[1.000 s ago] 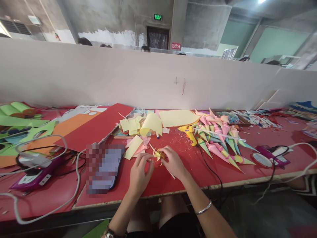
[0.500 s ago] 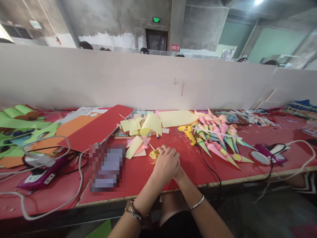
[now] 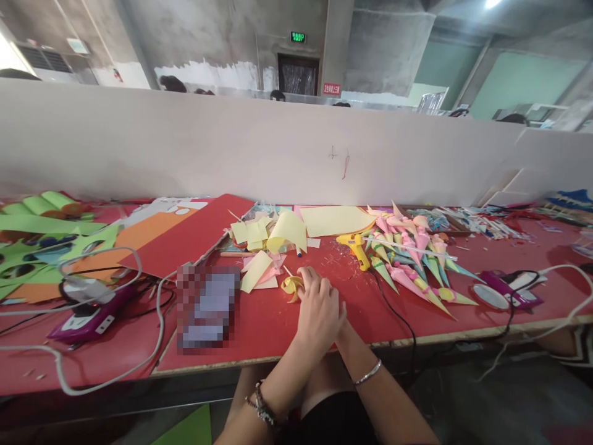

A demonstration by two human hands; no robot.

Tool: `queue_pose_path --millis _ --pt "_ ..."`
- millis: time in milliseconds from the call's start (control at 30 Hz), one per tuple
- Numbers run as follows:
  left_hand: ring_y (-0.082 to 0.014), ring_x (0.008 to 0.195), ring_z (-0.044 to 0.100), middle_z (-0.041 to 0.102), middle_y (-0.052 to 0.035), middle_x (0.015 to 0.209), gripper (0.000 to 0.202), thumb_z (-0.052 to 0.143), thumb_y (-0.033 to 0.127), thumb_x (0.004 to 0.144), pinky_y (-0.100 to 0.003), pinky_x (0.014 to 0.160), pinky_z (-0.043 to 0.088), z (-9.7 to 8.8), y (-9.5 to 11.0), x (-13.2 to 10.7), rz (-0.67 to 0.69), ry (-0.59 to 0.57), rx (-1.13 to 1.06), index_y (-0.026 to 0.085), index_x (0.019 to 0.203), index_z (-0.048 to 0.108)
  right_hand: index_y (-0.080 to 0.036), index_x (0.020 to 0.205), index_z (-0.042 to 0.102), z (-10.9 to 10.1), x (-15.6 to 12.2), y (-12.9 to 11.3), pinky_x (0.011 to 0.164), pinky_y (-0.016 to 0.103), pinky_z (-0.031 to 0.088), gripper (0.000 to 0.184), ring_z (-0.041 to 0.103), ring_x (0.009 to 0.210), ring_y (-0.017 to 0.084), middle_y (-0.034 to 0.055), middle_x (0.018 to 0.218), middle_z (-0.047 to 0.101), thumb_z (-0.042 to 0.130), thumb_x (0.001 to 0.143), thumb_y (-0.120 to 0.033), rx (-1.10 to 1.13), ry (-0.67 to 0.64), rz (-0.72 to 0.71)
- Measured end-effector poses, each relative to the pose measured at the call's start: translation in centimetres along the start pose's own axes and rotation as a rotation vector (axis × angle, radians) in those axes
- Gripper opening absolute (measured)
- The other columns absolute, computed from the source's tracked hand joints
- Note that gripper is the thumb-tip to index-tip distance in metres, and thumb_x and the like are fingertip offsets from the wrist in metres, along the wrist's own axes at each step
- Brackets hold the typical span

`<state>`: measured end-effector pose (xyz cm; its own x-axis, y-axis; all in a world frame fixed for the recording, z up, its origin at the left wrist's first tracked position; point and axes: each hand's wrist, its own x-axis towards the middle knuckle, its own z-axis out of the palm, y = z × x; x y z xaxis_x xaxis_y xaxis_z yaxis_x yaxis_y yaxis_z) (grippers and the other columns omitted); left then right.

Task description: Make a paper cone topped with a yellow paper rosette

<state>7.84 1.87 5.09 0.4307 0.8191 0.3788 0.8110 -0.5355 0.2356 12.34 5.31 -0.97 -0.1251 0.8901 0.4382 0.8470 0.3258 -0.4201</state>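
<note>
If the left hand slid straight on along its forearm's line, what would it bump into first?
Apart from the right hand, which the left hand overlaps, probably the yellow glue gun on the table; depth is hard to judge.

My left hand (image 3: 319, 309) covers most of my right hand (image 3: 343, 330), so I can't see what those right fingers are doing. The left one also hides one side of the curly yellow paper piece (image 3: 291, 288). The dark flat phone (image 3: 212, 308) is all blurry squares. Behind the long white board (image 3: 231, 148), only the tops of some dark-haired heads (image 3: 173, 84) show. My view's bottom edge cuts off the flat bright-green sheet (image 3: 189, 426).
</note>
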Motion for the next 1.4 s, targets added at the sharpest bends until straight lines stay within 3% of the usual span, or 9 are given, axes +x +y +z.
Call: queue_pose_path --millis 133,233,300,367,467,567,767,1033,1400 --pt "-0.0145 0.063 0.053 0.056 -0.0020 0.064 0.019 0.049 0.025 0.076 -0.027 0.060 0.041 -0.9 0.9 -1.2 0.188 -0.238 -0.198 0.016 0.061 0.057 -0.023 0.088 0.051 -0.6 1.7 0.0 0.052 0.025 0.035 0.022 0.052 0.073 0.018 0.0041 0.084 0.056 0.055 0.071 -0.010 -0.034 -0.082 0.008" --pt "-0.0090 0.060 0.051 0.059 0.0021 0.069 0.011 0.046 0.020 0.078 -0.019 0.054 0.039 -2.5 -0.2 -2.2 0.280 -0.368 -0.512 0.018 0.073 0.056 -0.022 0.084 0.051 -1.6 2.4 0.3 0.054 0.023 0.035 0.013 0.053 0.074 0.015 0.0017 0.084 0.056 0.049 0.076 -0.012 -0.026 -0.082 -0.007" --pt "-0.0089 0.061 0.051 0.057 0.0020 0.067 0.015 0.042 0.019 0.080 -0.019 0.058 0.040 -3.1 -2.3 -2.6 0.169 -0.282 -0.568 0.017 0.071 0.054 -0.022 0.079 0.051 -2.1 2.3 0.6 0.056 0.022 0.035 0.008 0.053 0.072 0.014 0.0003 0.081 0.055 0.047 0.078 -0.014 0.003 -0.090 -0.023" --pt "-0.0096 0.059 0.050 0.055 0.0019 0.066 0.014 0.041 0.020 0.079 -0.020 0.056 0.040 -3.1 -5.1 -2.9 -0.026 -0.095 -0.507 0.017 0.070 0.051 -0.021 0.077 0.051 -2.5 2.0 0.8 0.057 0.021 0.036 0.008 0.054 0.071 0.013 -0.0003 0.079 0.055 0.045 0.079 -0.015 0.047 -0.085 -0.027" --pt "-0.0112 0.063 0.054 0.055 -0.0015 0.082 0.012 0.045 0.025 0.077 -0.025 0.062 0.044 -2.1 -9.0 -3.1 -0.233 0.099 -0.404 0.018 0.085 0.050 -0.020 0.084 0.051 -2.5 1.6 0.9 0.058 0.021 0.037 0.008 0.054 0.069 0.013 0.0002 0.081 0.055 0.046 0.078 -0.016 0.121 -0.070 -0.015" --pt "-0.0152 0.076 0.058 0.052 -0.0074 0.102 0.031 0.050 0.025 0.073 -0.029 0.068 0.047 -0.7 -11.0 -2.9 -0.299 0.057 -0.352 0.018 0.102 0.047 -0.021 0.090 0.051 -2.1 1.6 0.9 0.057 0.021 0.037 0.012 0.053 0.066 0.012 0.0005 0.083 0.055 0.048 0.078 -0.018 0.165 -0.095 -0.031" --pt "-0.0179 0.088 0.057 0.056 -0.0056 0.098 0.021 0.047 0.020 0.076 -0.030 0.076 0.046 1.2 -10.8 -2.5 -0.248 -0.011 -0.281 0.019 0.096 0.052 -0.021 0.079 0.054 -1.6 1.7 1.0 0.059 0.020 0.038 0.008 0.055 0.070 0.012 0.0003 0.080 0.055 0.049 0.077 -0.014 0.161 -0.135 -0.040" --pt "-0.0144 0.084 0.056 0.054 -0.0045 0.096 0.024 0.050 0.024 0.078 -0.028 0.077 0.046 1.5 -10.3 -3.0 -0.061 0.295 -0.278 0.021 0.102 0.049 -0.019 0.077 0.053 -2.2 0.5 1.6 0.060 0.020 0.040 0.009 0.053 0.065 0.012 0.0005 0.074 0.053 0.044 0.079 -0.016 0.256 0.019 -0.065" --pt "-0.0113 0.068 0.056 0.059 -0.0012 0.076 0.011 0.052 0.027 0.078 -0.022 0.065 0.046 1.0 -9.7 -2.9 0.028 0.360 -0.288 0.018 0.085 0.054 -0.019 0.075 0.052 -1.9 -0.1 1.1 0.060 0.019 0.039 0.009 0.054 0.067 0.013 0.0006 0.073 0.053 0.046 0.076 -0.014 0.207 0.022 -0.059"
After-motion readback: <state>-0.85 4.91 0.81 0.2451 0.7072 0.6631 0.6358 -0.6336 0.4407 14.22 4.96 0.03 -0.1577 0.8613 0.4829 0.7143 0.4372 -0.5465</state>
